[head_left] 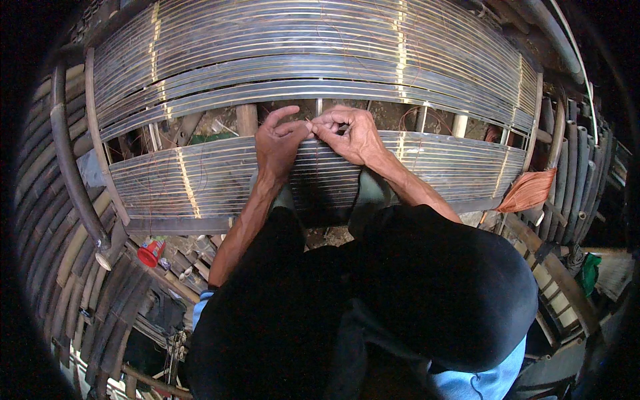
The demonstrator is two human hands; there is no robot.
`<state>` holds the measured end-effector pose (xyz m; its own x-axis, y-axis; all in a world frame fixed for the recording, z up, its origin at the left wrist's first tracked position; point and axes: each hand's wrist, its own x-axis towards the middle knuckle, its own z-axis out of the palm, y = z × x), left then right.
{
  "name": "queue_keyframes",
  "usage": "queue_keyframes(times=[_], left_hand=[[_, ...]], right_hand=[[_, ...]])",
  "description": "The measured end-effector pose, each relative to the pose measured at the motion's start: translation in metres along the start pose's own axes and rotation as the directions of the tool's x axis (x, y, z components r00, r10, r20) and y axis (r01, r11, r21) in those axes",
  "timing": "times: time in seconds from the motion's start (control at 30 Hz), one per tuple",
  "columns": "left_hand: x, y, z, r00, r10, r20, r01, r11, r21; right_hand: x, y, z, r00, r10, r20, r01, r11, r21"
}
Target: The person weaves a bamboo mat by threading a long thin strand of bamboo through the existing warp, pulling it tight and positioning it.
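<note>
My left hand [280, 137] and my right hand [350, 133] meet fingertip to fingertip over the gap in a wide slatted panel [280, 67]. The left thumb and forefinger are pinched together while its other fingers stick out. The right fingers are bent into a pinch right beside them. Whatever is between the fingertips is too small to make out. Dark slats with pale edges run crosswise, crossed by yellowish bands. Thin reddish strands [403, 119] loop loosely around the gap. A thick bundle of copper-coloured strands [529, 191] hangs at the panel's right end.
Dark bamboo poles are stacked at the left [60, 247] and the right [579, 180]. A curved pole [67, 140] stands near the panel's left edge. Below that edge lies a red cup-like thing [151, 253]. My dark-clothed knees [440, 287] are close under the panel.
</note>
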<state>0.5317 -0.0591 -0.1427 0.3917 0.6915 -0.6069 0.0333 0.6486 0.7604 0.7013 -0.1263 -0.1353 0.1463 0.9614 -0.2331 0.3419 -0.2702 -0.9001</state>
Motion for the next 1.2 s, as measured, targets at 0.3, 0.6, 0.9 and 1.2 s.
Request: queue_keyframes(times=[0.3,0.6,0.9,1.2], left_hand=[[0.004,-0.002,0.002,0.986,-0.074,-0.148,0.050,0.986,-0.156],[-0.003,0.030,-0.023,0.957,-0.045,0.287,-0.181,0.682,0.709],[-0.013,0.058,-0.029,0.935,0.066,0.350,-0.059,0.998,-0.032],[-0.053,0.064,-0.015,0.969,0.104,0.224,-0.016,0.932,-0.363]], right_hand=[[-0.003,0.005,0.014,0.995,-0.009,-0.103,0.023,0.991,0.133],[-0.001,0.008,0.008,0.991,0.122,0.049,-0.129,0.833,0.538],[-0.006,-0.004,0.005,0.980,-0.019,0.200,-0.098,0.826,0.555],[-0.019,-0.020,0.012,0.968,0.012,0.252,-0.145,0.842,0.519]])
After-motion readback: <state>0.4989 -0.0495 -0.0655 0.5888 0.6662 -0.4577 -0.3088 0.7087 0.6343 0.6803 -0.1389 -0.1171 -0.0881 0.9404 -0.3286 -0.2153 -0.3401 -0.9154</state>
